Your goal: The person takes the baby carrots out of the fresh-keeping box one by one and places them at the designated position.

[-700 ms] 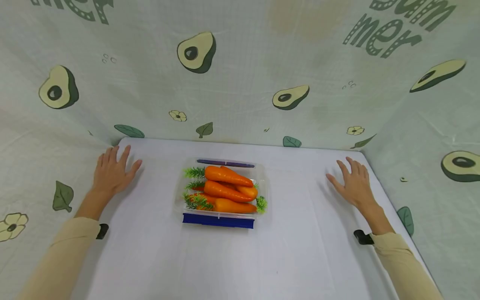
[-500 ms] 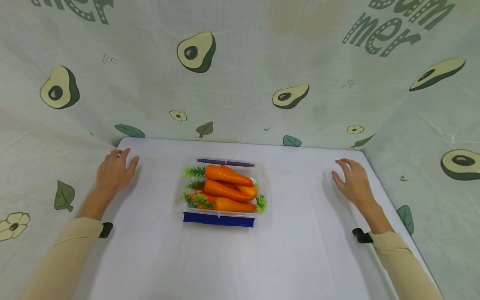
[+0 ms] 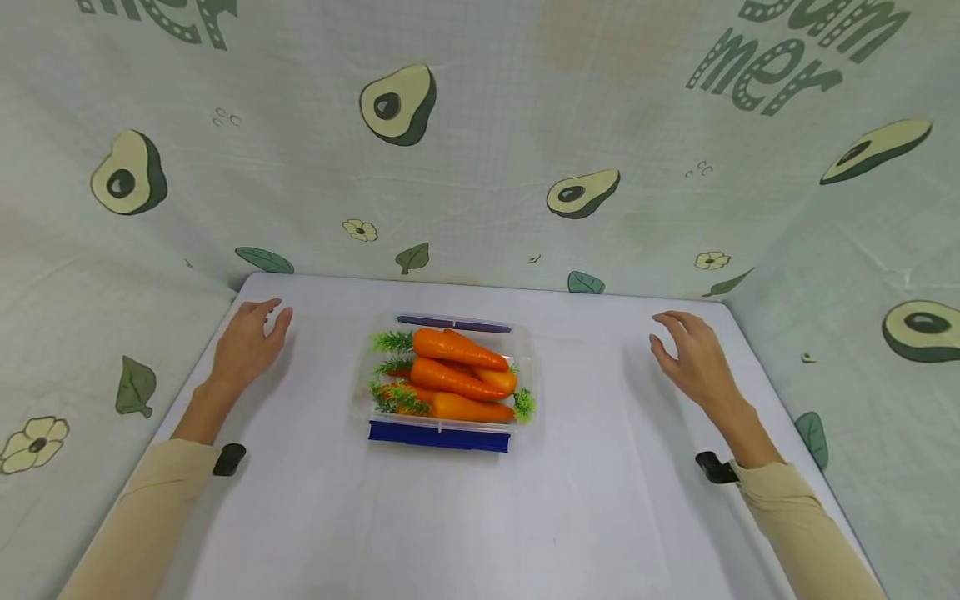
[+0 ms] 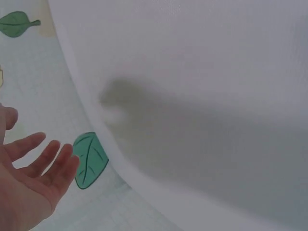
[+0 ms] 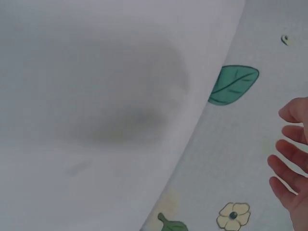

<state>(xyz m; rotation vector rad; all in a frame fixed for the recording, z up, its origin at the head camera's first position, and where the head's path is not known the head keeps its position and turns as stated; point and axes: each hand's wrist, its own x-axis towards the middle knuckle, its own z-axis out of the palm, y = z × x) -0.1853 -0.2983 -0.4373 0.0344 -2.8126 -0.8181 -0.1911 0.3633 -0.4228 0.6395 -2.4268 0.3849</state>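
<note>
A clear plastic container [image 3: 362, 392] with blue clip strips front and back sits mid-table, filled with several orange carrots [image 3: 457, 379] that have green leafy tops. The front strip [image 3: 438, 436] is folded outward. To the container's left, my left hand [image 3: 247, 346] hovers above the table with relaxed, slightly bent fingers and nothing in it. Off to the right, my right hand [image 3: 693, 358] hangs over the table in a similar loose pose, also holding nothing. Both wrist views show the hands apart from any object, the left fingers [image 4: 50, 163] and right fingers [image 5: 288, 154] spread.
The white table [image 3: 480, 517] ends at the back against a hanging cloth [image 3: 480, 183] printed with avocados and leaves. The same cloth closes in the left and right sides. A black band piece [image 3: 229, 459] is on the left wrist, another [image 3: 716, 467] on the right.
My left hand has shifted right and its fingers have bent from a spread pose. My right hand has moved slightly left with its fingers more bent. The container and carrots stay put.
</note>
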